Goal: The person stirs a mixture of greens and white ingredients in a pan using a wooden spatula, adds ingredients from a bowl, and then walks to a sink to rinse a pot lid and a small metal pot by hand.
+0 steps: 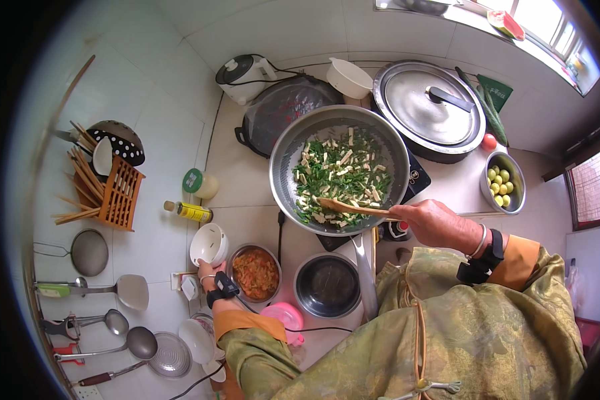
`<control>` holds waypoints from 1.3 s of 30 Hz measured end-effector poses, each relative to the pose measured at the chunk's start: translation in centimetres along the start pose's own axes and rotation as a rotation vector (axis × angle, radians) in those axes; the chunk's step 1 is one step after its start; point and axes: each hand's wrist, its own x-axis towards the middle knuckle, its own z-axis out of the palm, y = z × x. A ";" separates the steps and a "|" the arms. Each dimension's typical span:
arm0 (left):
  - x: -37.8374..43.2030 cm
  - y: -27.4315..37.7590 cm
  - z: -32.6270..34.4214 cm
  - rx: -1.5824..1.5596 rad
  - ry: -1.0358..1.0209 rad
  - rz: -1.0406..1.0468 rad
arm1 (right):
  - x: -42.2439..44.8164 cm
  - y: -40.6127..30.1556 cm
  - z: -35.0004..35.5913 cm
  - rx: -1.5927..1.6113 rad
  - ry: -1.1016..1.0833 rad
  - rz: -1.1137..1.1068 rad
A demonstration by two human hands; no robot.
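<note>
A steel frying pan (276,165) holds chopped greens mixed with pale strips (347,156). My right hand (427,225) grips the handle of a wooden spatula (352,206), whose blade lies in the food at the pan's near edge. At the left, my left hand (212,269) is at the near rim of a white bowl (209,244) that has a few small bits inside; its fingers are partly hidden. Right beside that bowl stands a steel bowl of cooked reddish food (256,274). An empty dark-bottomed steel pot (327,285) sits left of the pan's handle (364,275).
A large lidded pan (430,107) stands behind, right of a covered black griddle (292,107). A sauce bottle (195,212) and a green-lidded jar (201,184) are at the left wall. A bowl of green fruit (504,185) stands right. A black cable crosses near my left wrist.
</note>
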 end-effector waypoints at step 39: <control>-35.0 -16.7 8.3 0.546 -0.978 0.122 | -1.2 2.8 -4.9 0.101 -0.076 -0.103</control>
